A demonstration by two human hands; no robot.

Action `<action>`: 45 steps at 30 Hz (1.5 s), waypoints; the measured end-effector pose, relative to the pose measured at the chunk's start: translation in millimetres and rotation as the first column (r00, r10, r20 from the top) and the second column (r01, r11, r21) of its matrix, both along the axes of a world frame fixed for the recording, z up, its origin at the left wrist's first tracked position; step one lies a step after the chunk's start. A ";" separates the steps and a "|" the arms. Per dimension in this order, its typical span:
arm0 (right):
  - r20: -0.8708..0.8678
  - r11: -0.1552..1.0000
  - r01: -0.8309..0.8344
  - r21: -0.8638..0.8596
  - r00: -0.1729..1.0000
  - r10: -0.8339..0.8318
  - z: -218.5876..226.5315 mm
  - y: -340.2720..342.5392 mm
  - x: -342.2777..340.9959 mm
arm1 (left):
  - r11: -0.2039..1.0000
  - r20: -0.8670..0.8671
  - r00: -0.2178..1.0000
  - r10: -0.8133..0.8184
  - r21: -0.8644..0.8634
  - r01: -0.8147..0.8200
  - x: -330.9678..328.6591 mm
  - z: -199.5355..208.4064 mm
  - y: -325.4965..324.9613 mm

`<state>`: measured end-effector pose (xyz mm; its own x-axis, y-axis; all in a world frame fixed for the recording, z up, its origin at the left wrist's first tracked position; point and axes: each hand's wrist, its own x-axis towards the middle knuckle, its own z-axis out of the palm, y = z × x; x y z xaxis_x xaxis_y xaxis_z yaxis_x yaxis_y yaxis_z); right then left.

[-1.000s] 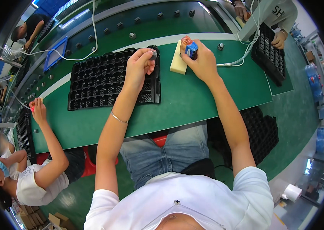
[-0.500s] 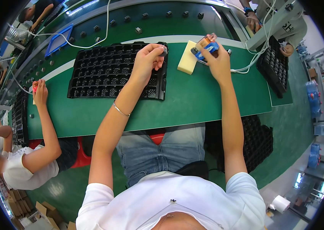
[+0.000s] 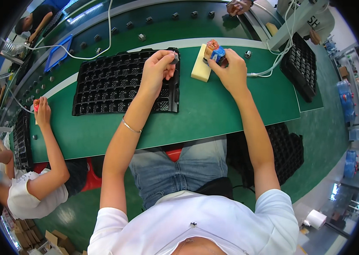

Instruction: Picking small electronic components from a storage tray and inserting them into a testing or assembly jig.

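Observation:
My left hand (image 3: pixel 156 72) pinches a small dark grey part (image 3: pixel 174 58) between thumb and fingertips, above the right end of a black compartment tray (image 3: pixel 115 83). To its right, my right hand (image 3: pixel 231 70) grips a small clear container (image 3: pixel 216 52) with a blue label and an orange-red top. That container is at the upper part of a pale yellow block (image 3: pixel 200 70) on the green table (image 3: pixel 179 125); whether it touches the block I cannot tell. A small metallic part (image 3: pixel 247 54) lies just right of my right hand.
Beyond the table runs a green conveyor (image 3: pixel 162 29) bearing several small dark parts and a blue frame (image 3: pixel 58 53). White cables (image 3: pixel 260 74) and another black tray (image 3: pixel 300 63) are at the right. At the left a co-worker's hand (image 3: pixel 42 112) holds something red. Another person's hand (image 3: pixel 239 7) reaches over the conveyor.
My right hand has moved left with the container, bringing it over the yellow block's upper part. My left hand still pinches the grey part. A co-worker's hand at the upper right has moved over the conveyor.

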<state>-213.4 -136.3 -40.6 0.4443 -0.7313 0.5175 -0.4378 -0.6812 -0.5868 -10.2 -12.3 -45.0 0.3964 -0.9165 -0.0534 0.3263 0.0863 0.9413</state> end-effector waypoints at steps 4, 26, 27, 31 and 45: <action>-0.016 1.000 0.016 0.019 1.000 -0.016 1.3 2.6 0.9 | 1.000 0.008 1.000 -0.002 -0.006 0.002 1.1 -1.7 -0.4; -0.006 0.992 0.044 -0.118 0.999 -0.046 -6.1 6.0 10.3 | 1.000 0.024 0.999 -0.021 -0.015 0.021 1.1 0.4 0.4; -0.017 0.994 0.047 -0.102 0.999 -0.049 -4.6 5.8 10.7 | 1.000 0.029 0.999 -0.016 -0.015 0.016 1.2 0.3 0.2; -0.024 0.993 0.053 -0.101 0.998 -0.056 -5.2 5.8 11.2 | 1.000 0.016 1.000 -0.011 -0.014 0.011 1.0 0.3 0.5; -0.047 0.997 0.050 -0.062 0.998 -0.053 -3.6 4.1 11.7 | 1.000 -0.002 1.000 -0.022 -0.013 0.022 1.7 -2.1 -0.6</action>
<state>-201.7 -132.3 -44.3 0.4327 -0.7216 0.5404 -0.4996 -0.6909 -0.5226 -8.4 -12.9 -47.2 0.3761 -0.9256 -0.0425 0.3305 0.0911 0.9394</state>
